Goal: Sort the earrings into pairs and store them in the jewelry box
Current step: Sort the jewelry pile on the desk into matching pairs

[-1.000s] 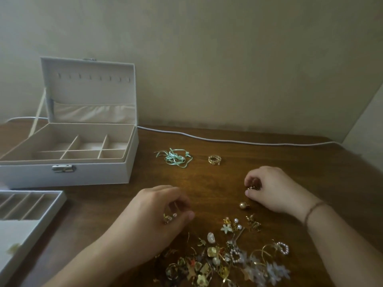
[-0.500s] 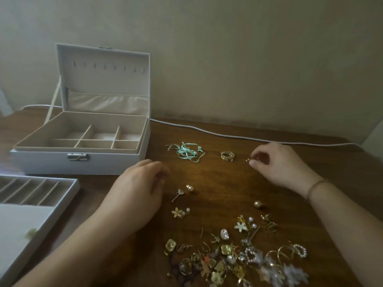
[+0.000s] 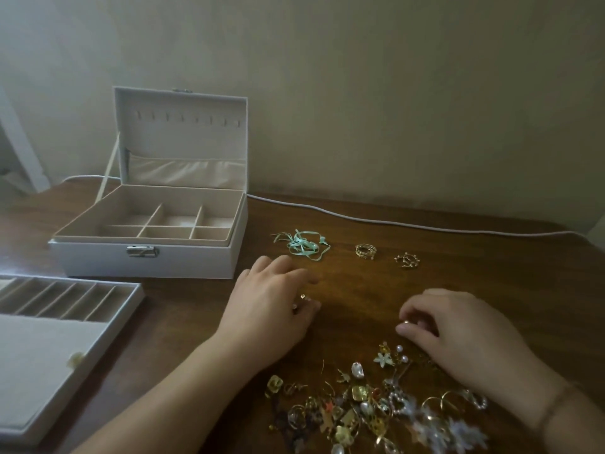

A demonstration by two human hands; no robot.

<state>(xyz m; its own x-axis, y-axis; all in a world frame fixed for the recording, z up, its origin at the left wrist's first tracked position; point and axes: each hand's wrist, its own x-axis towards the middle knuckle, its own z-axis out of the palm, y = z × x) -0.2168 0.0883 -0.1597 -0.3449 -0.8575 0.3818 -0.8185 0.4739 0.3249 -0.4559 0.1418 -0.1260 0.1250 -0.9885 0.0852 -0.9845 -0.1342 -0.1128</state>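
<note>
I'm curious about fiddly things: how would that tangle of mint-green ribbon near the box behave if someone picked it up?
The mint-green ribbon tangle looks thin and loosely looped, so it would probably flop and dangle rather than hold shape. It likely weighs almost nothing. Its loose ends trail over the brown wooden table, so a push might drag or unravel it rather than slide it whole.

white jewelry box (image 3: 144, 257) open, lid upright, far left; tangled gold earring heap (image 3: 366, 411) near front edge

Your earring pile (image 3: 376, 411) cut by the bottom edge, its right part blurred, tray (image 3: 49, 339) cropped at left, your right hand (image 3: 458, 335) hiding whatever it pinches
</note>
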